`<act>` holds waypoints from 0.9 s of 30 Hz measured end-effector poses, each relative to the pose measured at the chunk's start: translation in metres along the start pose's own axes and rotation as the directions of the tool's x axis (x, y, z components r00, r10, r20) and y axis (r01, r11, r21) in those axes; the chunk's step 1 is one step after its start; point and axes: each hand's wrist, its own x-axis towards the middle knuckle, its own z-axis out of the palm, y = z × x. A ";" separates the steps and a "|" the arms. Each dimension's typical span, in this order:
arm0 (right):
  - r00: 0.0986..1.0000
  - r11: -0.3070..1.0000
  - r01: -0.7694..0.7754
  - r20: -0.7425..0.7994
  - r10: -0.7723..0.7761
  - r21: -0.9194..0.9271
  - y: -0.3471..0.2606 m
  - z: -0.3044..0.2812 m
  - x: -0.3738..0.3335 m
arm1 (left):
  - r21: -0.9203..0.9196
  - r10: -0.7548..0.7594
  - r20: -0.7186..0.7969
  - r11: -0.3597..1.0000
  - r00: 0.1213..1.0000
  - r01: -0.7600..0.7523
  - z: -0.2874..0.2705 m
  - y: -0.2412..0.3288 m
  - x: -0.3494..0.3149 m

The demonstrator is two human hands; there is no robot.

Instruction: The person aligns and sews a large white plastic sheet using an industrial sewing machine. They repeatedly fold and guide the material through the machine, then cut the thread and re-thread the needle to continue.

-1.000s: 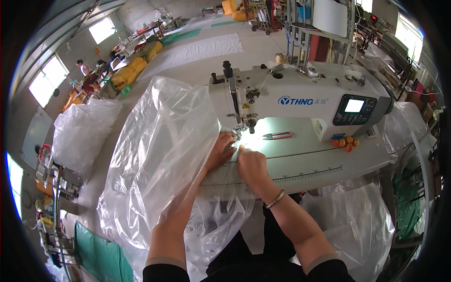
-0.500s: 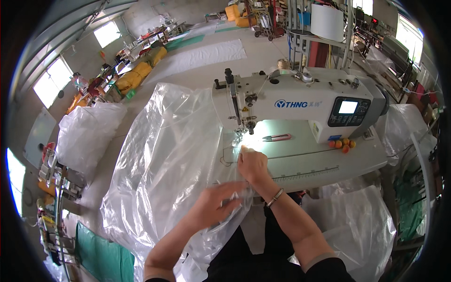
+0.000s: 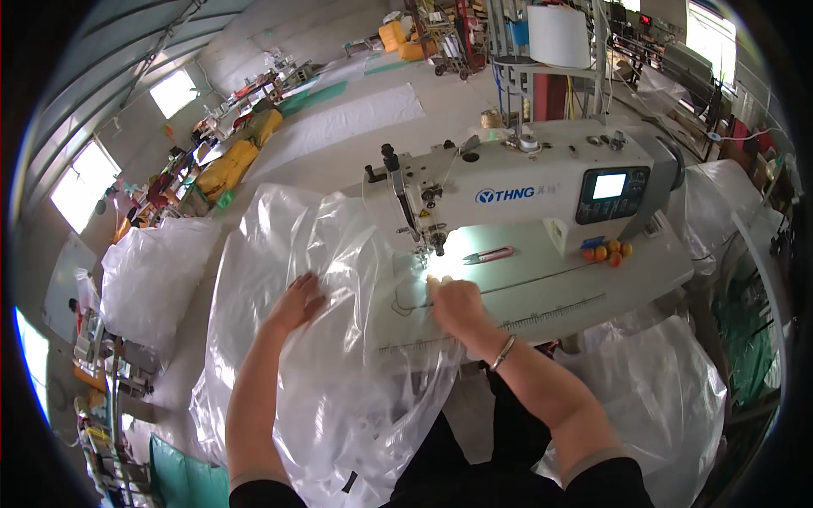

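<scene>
Your plastic sheet (image 3: 339, 364) — shiny, creased — drapes mainly left of the sewing machine (image 3: 508, 173). Left hand (image 3: 294, 306): grip apart, over it; right hand (image 3: 458, 306): grip I cannot tell. Snips (image 3: 500, 253) and fruits (image 3: 613, 248) lie on the worktop (image 3: 529, 305).

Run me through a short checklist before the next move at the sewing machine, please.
1. Left hand clear of the sewing head: ok, off to its left, over the plastic.
2. Right hand clear of the sewing head: not ok, close below it.
3. Presser foot lowered: cannot tell, glare there.
4. Snips apart from the plastic: ok, lying to its right.
5. Screen lit: ok.
</scene>
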 end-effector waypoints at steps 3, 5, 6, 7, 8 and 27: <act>0.999 0.999 -0.040 -0.014 0.040 -0.006 0.042 -0.009 -0.004 | 0.176 -0.135 0.116 0.978 0.984 0.114 -0.019 0.073 -0.044; 0.999 1.000 -0.031 0.019 0.031 0.002 0.057 -0.008 0.008 | 0.263 -0.238 0.196 0.947 0.951 0.183 -0.022 0.107 -0.103; 0.999 1.000 -0.031 0.040 0.031 0.004 0.062 -0.002 0.012 | 0.333 -0.273 0.124 0.917 0.954 0.219 -0.017 0.136 -0.134; 0.999 1.000 -0.019 0.034 0.019 0.010 0.063 0.004 0.019 | 0.233 -0.269 0.280 0.950 0.922 0.206 -0.024 0.164 -0.162; 0.999 1.000 -0.010 0.033 0.009 0.017 0.063 0.012 0.025 | 0.127 -0.243 0.432 0.970 0.868 0.208 -0.026 0.183 -0.183; 0.860 0.174 -0.366 0.261 0.438 0.914 -0.058 0.004 -0.165 | 0.414 -0.176 0.612 0.902 0.771 -0.123 -0.019 0.123 -0.243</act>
